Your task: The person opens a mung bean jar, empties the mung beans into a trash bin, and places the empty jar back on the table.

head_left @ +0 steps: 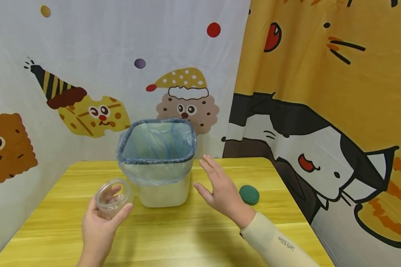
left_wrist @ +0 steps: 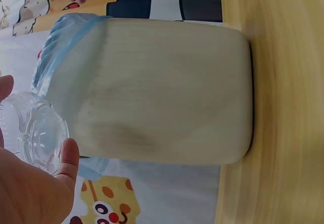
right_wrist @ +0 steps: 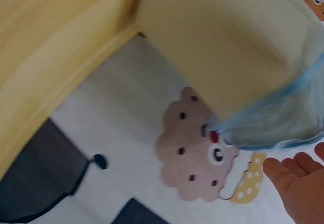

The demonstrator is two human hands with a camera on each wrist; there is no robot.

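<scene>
A clear, lidless jar is gripped in my left hand, with thumb and fingers around its side, just left of the bin. The left wrist view shows the same jar close to the bin's wall. My right hand holds nothing; its fingers are extended beside the bin's right side. Between the hands stands a cream bin lined with a translucent bluish bag folded over its rim. A round green lid lies on the table to the right of my right hand.
The yellow wood-grain table carries the bin near its back edge. Behind it hangs a white cloth with cartoon prints, and a yellow cartoon curtain hangs at the right.
</scene>
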